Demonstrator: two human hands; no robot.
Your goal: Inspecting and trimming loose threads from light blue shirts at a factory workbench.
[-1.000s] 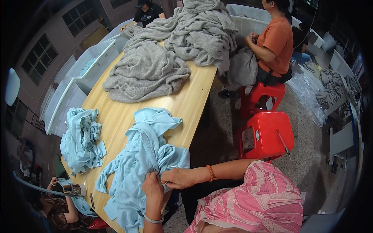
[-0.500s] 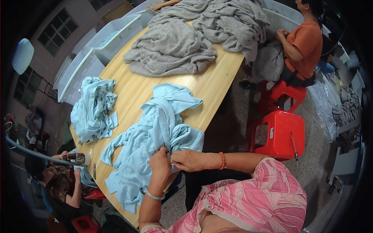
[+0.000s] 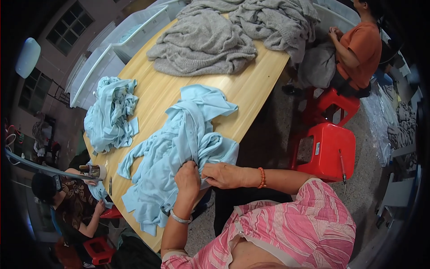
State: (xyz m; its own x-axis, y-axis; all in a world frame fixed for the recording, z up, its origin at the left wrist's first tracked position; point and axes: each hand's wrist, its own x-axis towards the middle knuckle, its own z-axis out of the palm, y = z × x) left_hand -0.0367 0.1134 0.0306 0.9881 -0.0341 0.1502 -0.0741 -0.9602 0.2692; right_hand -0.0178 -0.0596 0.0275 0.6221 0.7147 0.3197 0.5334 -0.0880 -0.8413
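A light blue buttoned cardigan (image 3: 179, 130) lies rumpled along the near part of the wooden table, with small buttons showing on its front edge. My left hand (image 3: 187, 177) is closed on the cardigan's near edge, fingers bunched in the fabric. Just to its right, my right hand (image 3: 220, 175) pinches the same edge, its fingertips curled out of sight. A narrow gap separates the two hands. Whether a button or a small tool sits between the fingers cannot be made out.
Another pile of light blue garments (image 3: 109, 114) sits on the table (image 3: 150, 105) at left, with grey knits (image 3: 204, 45) at the far end. A cup of tools (image 3: 96, 171) and a pen-like tool (image 3: 110, 185) lie near a co-worker (image 3: 74, 197). Red stools (image 3: 329, 145) stand right, near a person in orange (image 3: 358, 51).
The whole view has shifted slightly, so the table appears higher. My right hand has drawn a little away from my left. The co-worker at left has lowered a hand with blue fabric.
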